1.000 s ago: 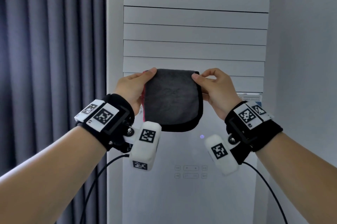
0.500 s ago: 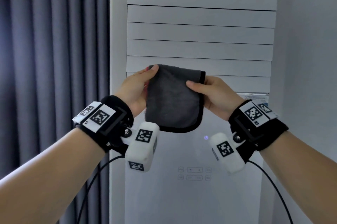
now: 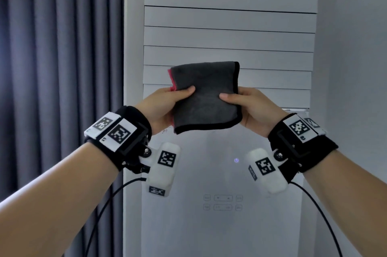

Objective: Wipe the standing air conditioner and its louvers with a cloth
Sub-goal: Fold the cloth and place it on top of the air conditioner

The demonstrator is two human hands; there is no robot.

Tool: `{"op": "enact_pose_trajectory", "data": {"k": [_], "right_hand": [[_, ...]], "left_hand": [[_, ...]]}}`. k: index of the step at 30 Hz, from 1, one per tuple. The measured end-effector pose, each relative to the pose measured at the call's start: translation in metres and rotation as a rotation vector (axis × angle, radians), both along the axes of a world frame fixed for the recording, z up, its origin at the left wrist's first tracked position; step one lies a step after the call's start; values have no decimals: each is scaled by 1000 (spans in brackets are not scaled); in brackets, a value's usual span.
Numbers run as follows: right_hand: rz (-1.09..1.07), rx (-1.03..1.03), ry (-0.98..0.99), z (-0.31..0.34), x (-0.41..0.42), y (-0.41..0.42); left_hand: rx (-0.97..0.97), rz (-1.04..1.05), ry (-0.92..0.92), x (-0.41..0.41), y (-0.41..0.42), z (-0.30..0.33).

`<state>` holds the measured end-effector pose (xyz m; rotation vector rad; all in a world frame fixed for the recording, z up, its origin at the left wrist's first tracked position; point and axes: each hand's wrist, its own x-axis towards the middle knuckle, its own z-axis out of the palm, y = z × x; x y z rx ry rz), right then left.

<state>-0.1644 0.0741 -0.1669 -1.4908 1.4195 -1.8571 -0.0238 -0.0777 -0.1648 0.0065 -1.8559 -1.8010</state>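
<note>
Folded cloth held up before the air conditioner

The left hand (image 3: pixel 161 108) and right hand (image 3: pixel 252 108) each pinch a side of the dark grey cloth (image 3: pixel 206 97), thumbs on its near face, in front of the white standing air conditioner's (image 3: pixel 228 173) lower louvers (image 3: pixel 228 37).

The cloth (image 3: pixel 206 97) you pinch between your left hand (image 3: pixel 162 106) and right hand (image 3: pixel 253 108) looks like soft, matt grey microfibre with a stitched black hem and a pink layer showing at its left edge. Behind it, your air conditioner (image 3: pixel 228 152) has a smooth white plastic shell with a faint sheen, and its louvers (image 3: pixel 229 37) are the same smooth plastic. Your 2 wristbands (image 3: pixel 134 135) look like matt black fabric carrying smooth white plastic blocks with printed markers, and the curtain (image 3: pixel 60 68) is matt grey pleated cloth.
</note>
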Motion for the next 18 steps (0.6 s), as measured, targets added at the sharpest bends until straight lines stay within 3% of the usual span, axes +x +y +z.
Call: {"op": "enact_pose_trajectory", "data": {"k": [3, 11, 18], "right_hand": [[-59, -48, 3, 3, -2, 0], [156, -202, -81, 9, -11, 5], [220, -195, -194, 21, -14, 1]], "left_hand": [[-164, 52, -45, 0, -1, -1], [-204, -123, 162, 5, -13, 10], [-112, -109, 101, 3, -9, 30]]}}
